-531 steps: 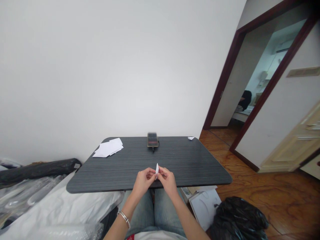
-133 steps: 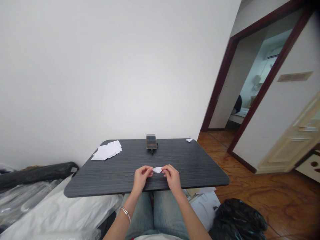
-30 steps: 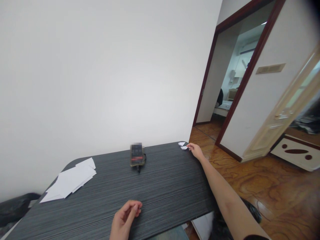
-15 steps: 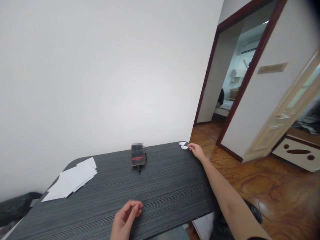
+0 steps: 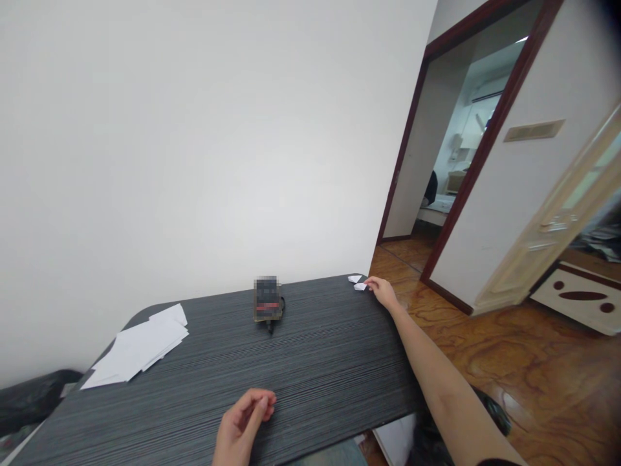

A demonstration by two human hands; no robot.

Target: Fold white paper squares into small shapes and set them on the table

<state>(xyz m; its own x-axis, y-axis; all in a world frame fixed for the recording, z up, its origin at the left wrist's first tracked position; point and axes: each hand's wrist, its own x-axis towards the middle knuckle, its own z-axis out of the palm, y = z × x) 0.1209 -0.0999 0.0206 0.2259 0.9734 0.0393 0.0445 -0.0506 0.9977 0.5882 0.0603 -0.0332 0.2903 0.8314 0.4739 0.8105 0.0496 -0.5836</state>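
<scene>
At the far right corner of the dark table (image 5: 310,349), my right hand (image 5: 382,291) reaches out with its fingertips closed at the edge of a small folded white paper (image 5: 359,286), which looks like a little boat. Just behind it rests a second folded paper (image 5: 354,279) of similar shape. My left hand (image 5: 245,421) hovers over the near edge of the table, its fingers curled against the thumb and nothing visible in them.
A loose stack of white paper sheets (image 5: 140,343) lies on the table's left side. Near the wall stands a small dark pixelated device (image 5: 267,299) with a cable. Beyond the table's right end are a wooden floor (image 5: 436,330) and a doorway.
The nearer folded paper has shifted slightly to the right and turned a little at my right fingertips. My left hand has kept its place and curled shape.
</scene>
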